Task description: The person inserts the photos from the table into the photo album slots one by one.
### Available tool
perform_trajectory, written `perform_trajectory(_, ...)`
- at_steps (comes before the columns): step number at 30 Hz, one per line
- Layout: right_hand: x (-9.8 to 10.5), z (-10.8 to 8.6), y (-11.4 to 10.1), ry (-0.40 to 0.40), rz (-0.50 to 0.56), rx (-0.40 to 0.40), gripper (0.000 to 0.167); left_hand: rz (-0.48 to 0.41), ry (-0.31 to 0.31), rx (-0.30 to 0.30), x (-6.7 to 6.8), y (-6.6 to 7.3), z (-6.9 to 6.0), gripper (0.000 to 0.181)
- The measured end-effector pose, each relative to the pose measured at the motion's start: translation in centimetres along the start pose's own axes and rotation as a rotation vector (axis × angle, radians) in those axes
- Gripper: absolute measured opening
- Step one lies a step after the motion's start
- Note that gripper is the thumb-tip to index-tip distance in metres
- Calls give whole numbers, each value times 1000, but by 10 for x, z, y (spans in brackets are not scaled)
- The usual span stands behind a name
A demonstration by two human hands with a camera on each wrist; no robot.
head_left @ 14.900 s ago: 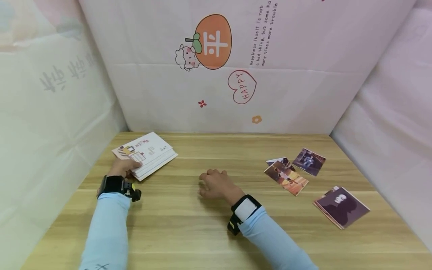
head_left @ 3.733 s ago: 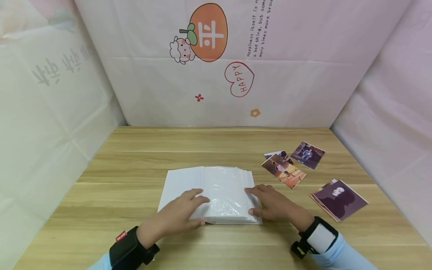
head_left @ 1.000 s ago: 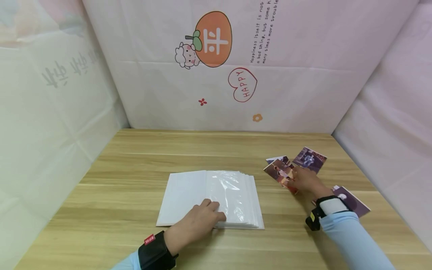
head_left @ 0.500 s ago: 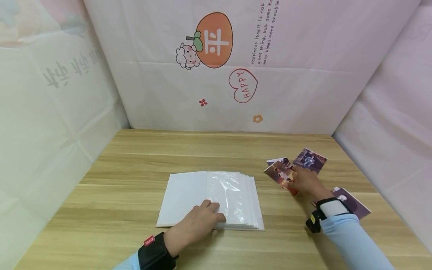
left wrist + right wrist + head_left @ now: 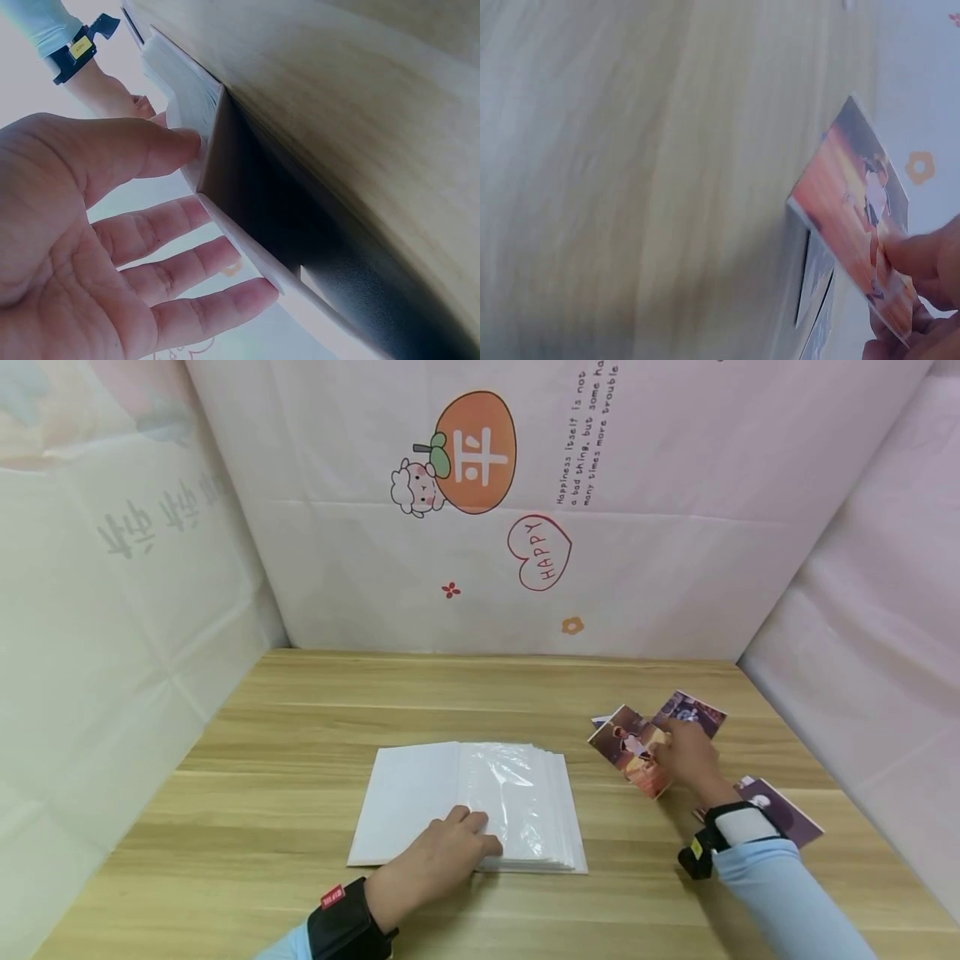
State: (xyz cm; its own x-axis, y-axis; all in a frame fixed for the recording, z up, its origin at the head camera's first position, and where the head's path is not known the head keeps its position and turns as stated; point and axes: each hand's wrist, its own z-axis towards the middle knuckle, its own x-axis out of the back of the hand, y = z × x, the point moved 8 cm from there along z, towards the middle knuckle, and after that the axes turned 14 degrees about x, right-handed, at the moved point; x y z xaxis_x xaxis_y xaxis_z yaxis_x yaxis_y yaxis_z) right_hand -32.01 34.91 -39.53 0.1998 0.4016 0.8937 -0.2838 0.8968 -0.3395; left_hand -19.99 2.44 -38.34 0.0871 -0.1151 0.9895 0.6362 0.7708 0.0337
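A white photo album (image 5: 412, 793) lies open on the table, its clear plastic sleeve (image 5: 502, 793) facing up on the right side. My left hand (image 5: 438, 856) rests on the album near the fold, fingers loosely extended. In the left wrist view its thumb (image 5: 157, 150) touches the page edges and its fingertips touch the cover. To the right of the album, my right hand (image 5: 690, 760) pinches a photo (image 5: 626, 743) of a figure on an orange ground. The right wrist view has that photo (image 5: 847, 202) tilted up between thumb and fingers, above other photos (image 5: 816, 274).
Another photo (image 5: 697, 710) lies behind my right hand. A small pile of photos (image 5: 787, 814), topped by a dark purple one, is partly hidden by my right wrist. Printed white cloth (image 5: 337, 577) walls the table (image 5: 300, 693) at the back and sides.
The album was closed at the left, then lay open under both hands. My right hand went to the photos and, in the last half second, lifted one slightly. My left hand stays put.
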Motion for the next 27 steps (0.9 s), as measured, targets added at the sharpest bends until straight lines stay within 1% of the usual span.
perform_trajectory(3, 4, 0, 0, 43, 75, -27, 34, 2, 1, 2, 1, 0, 0, 24)
perform_trajectory(6, 5, -2, 2, 42, 124, -79, 32, 0, 3, 5, 2, 0, 0, 24)
perform_trajectory(8, 5, -3, 2, 39, 135, -99, 31, -1, 6, 5, 2, 0, 0, 24)
perform_trajectory(15, 5, -5, 2, 51, 146, -104, 29, 7, 24, 4, 2, 0, 1, 24)
perform_trajectory(19, 3, -6, 2, 38, 181, -127, 29, 15, 6, 12, 0, -1, 1, 26)
perform_trajectory(23, 2, -6, 1, 28, 201, -127, 31, 13, -17, 15, -2, -2, 2, 27)
perform_trajectory(27, 1, -5, 1, 24, 206, -121, 33, 12, -13, 9, -2, -2, 3, 28)
